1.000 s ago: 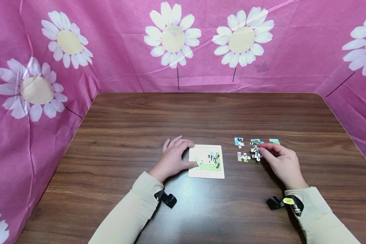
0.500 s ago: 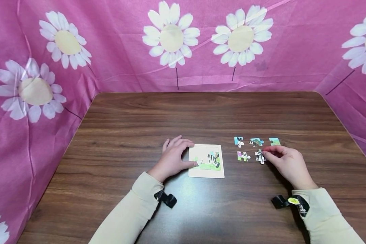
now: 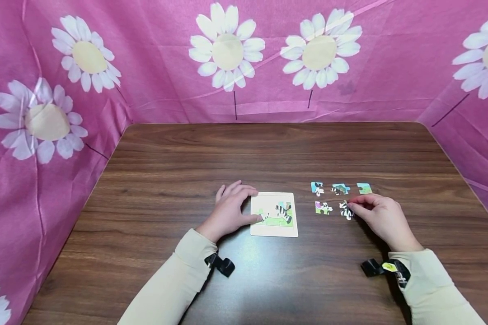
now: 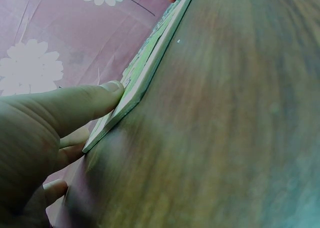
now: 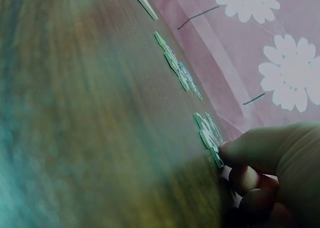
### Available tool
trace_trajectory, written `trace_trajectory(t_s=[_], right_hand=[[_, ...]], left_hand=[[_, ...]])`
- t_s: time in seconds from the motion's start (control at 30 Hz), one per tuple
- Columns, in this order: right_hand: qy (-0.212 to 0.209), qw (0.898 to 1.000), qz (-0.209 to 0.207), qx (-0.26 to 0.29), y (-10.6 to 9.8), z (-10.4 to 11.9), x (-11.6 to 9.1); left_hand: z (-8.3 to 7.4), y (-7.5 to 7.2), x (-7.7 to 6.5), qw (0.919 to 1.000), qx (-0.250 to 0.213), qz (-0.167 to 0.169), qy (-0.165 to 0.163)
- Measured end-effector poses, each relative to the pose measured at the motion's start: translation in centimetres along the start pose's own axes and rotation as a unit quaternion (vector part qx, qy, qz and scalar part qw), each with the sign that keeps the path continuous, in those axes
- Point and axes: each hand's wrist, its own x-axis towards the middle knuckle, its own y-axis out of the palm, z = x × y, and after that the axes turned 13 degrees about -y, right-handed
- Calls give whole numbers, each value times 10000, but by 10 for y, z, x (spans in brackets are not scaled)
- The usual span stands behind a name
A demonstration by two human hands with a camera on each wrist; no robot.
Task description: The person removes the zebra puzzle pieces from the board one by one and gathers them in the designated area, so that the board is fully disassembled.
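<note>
My left hand [image 3: 231,210] rests at the left side of a white-framed puzzle board [image 3: 274,232], its fingers fairly straight. In the left wrist view the thumb [image 4: 102,100] lies on the board's edge. Part of a zebra picture on green fills the board, with a pale bare area above it. My right hand [image 3: 380,219] pinches a black-and-white striped puzzle piece [image 3: 345,211] between thumb and index finger, at or just over the table. In the right wrist view, the thumb covers one end of that piece [image 5: 209,139].
Loose pieces lie around it: a blue one [image 3: 317,188], a blue-green one [image 3: 340,189], a green one [image 3: 364,188] and a pink-green one [image 3: 323,207]. The wooden table [image 3: 244,153] ends at a pink flowered cloth [image 3: 268,104].
My right hand has moved slightly right and nearer with the striped piece, away from the blue-green piece that it overlapped. The left hand and board have stayed put.
</note>
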Motion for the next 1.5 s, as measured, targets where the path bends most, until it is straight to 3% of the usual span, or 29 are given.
trace_trajectory(t_s=[0.2,0.37,0.5,0.67,0.8,0.97,1.13,1.2,1.37,1.5], right_hand=[[115,9972,-637,378,5,0,0],[116,9843,-1284,1204,13,6,-1],[-235,9716,-1659,1672,20,19,-1],[-1098,9614,-1808,1760,28,38,-3],[-1662,9571,-1550,1800,37,52,-2],[-1909,9555,-1075,1976,52,68,-1],[-2169,9512,-861,2020,67,82,3],[-2113,9554,-751,1920,70,86,6],[-1451,9859,32,832,72,98,15],[-1023,9912,828,141,70,106,24]], left_hand=[[2,1,1,10000,3,-10,-24],[2,1,1,10000,16,-24,-10],[1,0,1,10000,-1,-3,-5],[-1,-1,0,10000,6,4,-4],[-1,-1,0,10000,-1,-9,-26],[0,-1,0,10000,-34,8,-35],[0,-1,-1,9999,-114,5,-62],[0,0,-1,9999,-157,0,-67],[0,0,0,9998,-199,14,-85],[0,0,0,9998,-178,45,-88]])
